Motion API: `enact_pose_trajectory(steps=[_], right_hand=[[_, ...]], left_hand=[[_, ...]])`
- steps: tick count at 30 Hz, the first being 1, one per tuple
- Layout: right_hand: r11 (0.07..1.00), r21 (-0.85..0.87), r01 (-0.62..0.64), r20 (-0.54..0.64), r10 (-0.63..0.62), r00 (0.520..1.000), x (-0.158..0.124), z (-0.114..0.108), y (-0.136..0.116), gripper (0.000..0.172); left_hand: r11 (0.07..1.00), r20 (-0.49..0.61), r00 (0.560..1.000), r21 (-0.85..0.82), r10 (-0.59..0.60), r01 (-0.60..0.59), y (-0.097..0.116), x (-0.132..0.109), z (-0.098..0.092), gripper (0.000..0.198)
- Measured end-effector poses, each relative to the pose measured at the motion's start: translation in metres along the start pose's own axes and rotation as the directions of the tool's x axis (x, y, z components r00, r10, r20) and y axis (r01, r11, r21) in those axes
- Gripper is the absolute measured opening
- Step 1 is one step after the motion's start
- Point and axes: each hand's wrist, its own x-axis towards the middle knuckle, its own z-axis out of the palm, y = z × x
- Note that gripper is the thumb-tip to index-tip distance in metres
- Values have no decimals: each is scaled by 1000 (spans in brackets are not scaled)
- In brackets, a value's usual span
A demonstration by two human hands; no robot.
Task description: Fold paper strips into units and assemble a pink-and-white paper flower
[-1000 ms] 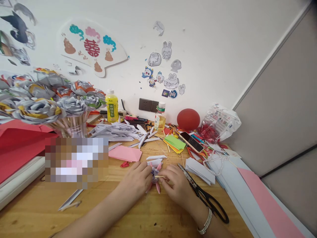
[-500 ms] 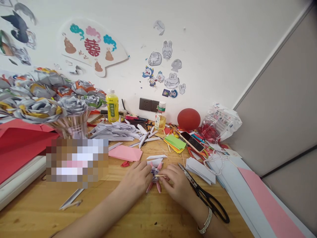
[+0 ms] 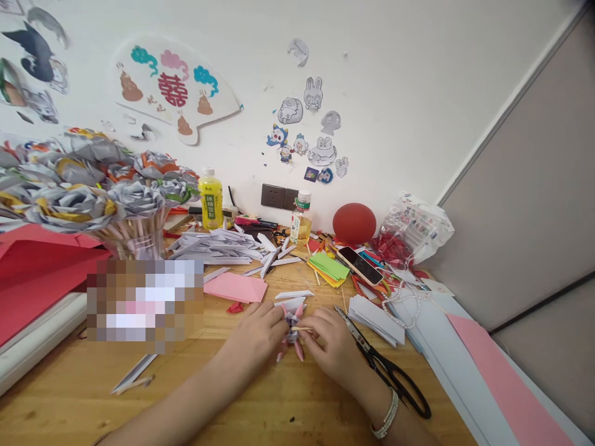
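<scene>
Both of my hands rest on the wooden table (image 3: 260,402), closed around a small folded paper flower (image 3: 292,329) of pink and grey paper. My left hand (image 3: 258,337) pinches its left side. A thin wooden stick (image 3: 301,329) lies across the flower, and my right hand (image 3: 331,344) grips the flower's right side and the stick. Pink petal tips poke out below and above my fingers. A bead bracelet (image 3: 387,416) circles my right wrist.
Black scissors (image 3: 385,368) lie just right of my right hand. Behind are white paper stacks (image 3: 374,317), a pink sheet (image 3: 235,287), green notes (image 3: 328,266), a phone (image 3: 359,265), two bottles (image 3: 210,199), a red ball (image 3: 354,223) and a paper-rose bouquet (image 3: 93,192) at left.
My hands have turned the paper flower slightly, its lower petals now pointing a little more to the left. Everything else on the table stays put.
</scene>
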Motion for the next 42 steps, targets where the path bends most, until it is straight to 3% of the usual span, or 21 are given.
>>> enact_pose_trajectory(steps=[5,13,21,26,31,37,39,42], right_hand=[[1000,-3,-4,-22,4,1000,0,0,2,9],[994,85,-63,-85,70,994,3,0,0,9],[988,124,-95,-44,101,994,4,-4,-8,9],[980,164,-117,-20,121,992,3,-3,-9,10],[971,202,-131,17,130,991,2,1,-10,13],[951,274,-143,28,141,990,4,0,-14,14],[955,263,-136,34,132,991,5,0,-14,15],[973,209,-99,39,93,995,4,2,-13,15]], left_hand=[[971,43,998,-230,-48,57,-10,2,-12,22],[985,129,990,-167,53,-31,-23,0,-10,17],[990,-18,1000,-139,-4,1,-21,0,-1,7],[980,-36,995,-179,-89,82,-15,1,0,11],[912,9,988,-383,-153,145,-8,2,-2,16],[756,120,969,-608,-215,243,2,4,-11,21],[710,156,963,-651,-220,268,3,4,-11,18],[713,166,971,-659,-175,241,2,0,-6,23]])
